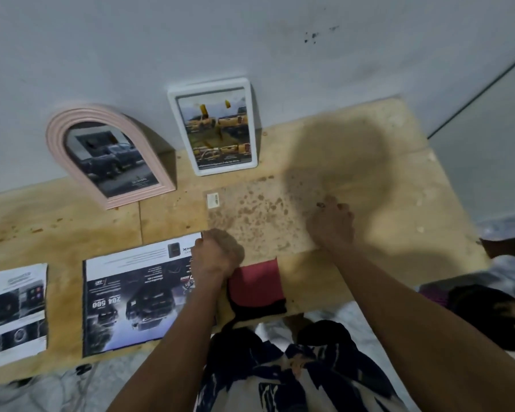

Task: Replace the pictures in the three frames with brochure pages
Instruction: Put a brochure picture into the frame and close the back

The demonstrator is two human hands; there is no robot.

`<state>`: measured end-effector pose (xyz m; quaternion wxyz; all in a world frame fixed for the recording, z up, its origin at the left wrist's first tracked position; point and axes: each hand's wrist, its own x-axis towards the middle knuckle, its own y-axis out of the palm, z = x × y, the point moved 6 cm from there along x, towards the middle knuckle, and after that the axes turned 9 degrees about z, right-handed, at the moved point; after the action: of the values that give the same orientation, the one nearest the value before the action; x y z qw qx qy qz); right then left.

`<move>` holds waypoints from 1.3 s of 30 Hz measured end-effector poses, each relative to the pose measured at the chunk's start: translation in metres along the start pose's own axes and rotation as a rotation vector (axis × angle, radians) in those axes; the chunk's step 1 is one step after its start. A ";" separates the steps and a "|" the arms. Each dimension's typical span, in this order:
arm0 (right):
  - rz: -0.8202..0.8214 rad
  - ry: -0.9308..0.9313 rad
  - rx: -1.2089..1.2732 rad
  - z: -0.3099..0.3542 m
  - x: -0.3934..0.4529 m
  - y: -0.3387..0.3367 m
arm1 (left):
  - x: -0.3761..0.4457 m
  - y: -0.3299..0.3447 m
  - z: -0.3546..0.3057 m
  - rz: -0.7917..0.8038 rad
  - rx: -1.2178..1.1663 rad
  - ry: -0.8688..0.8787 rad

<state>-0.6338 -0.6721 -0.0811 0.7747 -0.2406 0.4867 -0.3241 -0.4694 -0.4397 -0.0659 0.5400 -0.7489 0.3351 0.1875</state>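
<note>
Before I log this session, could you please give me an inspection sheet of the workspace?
Surface: wooden table, stained and speckled.
Job's things: pink arched frame and white frame lean on the wall, each showing a vehicle page; third frame's speckled backboard lies face down; brochure and a torn page lie at left.
Clutter: red and black item at the near edge.
Grips: left hand pinches the backboard's corner; right hand curls on its far side.
Cables: nothing seen.
Surroundings: grey wall, marked.
</note>
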 end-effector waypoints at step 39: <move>0.195 -0.085 0.305 0.127 -0.146 0.170 | -0.035 -0.125 0.275 -0.234 -0.698 -0.208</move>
<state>-0.5189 -0.4428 -0.0591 0.8497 -0.0857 0.4200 -0.3069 -0.3837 -0.1488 -0.0536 0.3015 -0.8979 0.1071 0.3024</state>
